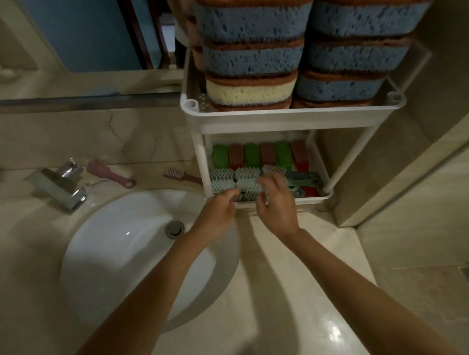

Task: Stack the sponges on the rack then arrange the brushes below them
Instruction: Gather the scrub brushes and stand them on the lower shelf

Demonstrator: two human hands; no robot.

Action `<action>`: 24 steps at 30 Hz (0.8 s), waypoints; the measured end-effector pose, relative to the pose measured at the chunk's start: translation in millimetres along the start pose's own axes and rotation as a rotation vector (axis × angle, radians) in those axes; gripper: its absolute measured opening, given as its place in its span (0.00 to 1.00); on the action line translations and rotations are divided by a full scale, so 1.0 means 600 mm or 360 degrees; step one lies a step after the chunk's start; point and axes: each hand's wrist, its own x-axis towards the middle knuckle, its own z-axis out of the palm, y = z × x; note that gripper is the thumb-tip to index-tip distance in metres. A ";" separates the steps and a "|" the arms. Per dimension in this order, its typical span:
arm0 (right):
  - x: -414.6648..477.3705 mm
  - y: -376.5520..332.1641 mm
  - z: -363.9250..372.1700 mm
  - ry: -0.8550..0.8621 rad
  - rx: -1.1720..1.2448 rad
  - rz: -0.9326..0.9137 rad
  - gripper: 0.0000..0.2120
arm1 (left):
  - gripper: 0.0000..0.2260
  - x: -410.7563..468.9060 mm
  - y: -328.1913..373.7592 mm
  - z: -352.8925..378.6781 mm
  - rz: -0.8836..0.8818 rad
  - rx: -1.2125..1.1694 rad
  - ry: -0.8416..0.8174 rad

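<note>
A pale bristle brush (249, 188) lies at the front of the white rack's (279, 119) lower tier, between the two hands. The left hand (219, 210) pinches its near-left end and the right hand (277, 202) curls over its right end. More pale brushes (222, 178) lie just beside it, with green and red brushes (254, 155) behind. Stacked sponges (253, 58) fill the top tier. Two pink brushes (109, 174) lie on the counter, between the faucet (61, 185) and the rack.

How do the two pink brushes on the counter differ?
The tap-side brush shows a smooth back; the rack-side brush shows its bristles. The tap-side brush's handle end is visible; the rack-side brush's is hidden behind the rack. Both are pink.
</note>
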 end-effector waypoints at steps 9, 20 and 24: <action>-0.050 -0.184 0.140 -0.0616 0.0252 -0.0270 0.14 | 0.11 -0.068 -0.175 -0.111 -0.0576 -0.0316 0.0474; 0.114 -0.199 0.290 -0.1302 -0.0382 0.0572 0.24 | 0.23 0.104 -0.309 -0.195 -0.0745 0.0035 0.0262; 0.146 -0.203 0.326 -0.1345 -0.0532 0.0636 0.22 | 0.15 0.156 -0.357 -0.166 -0.0751 -0.0108 0.0742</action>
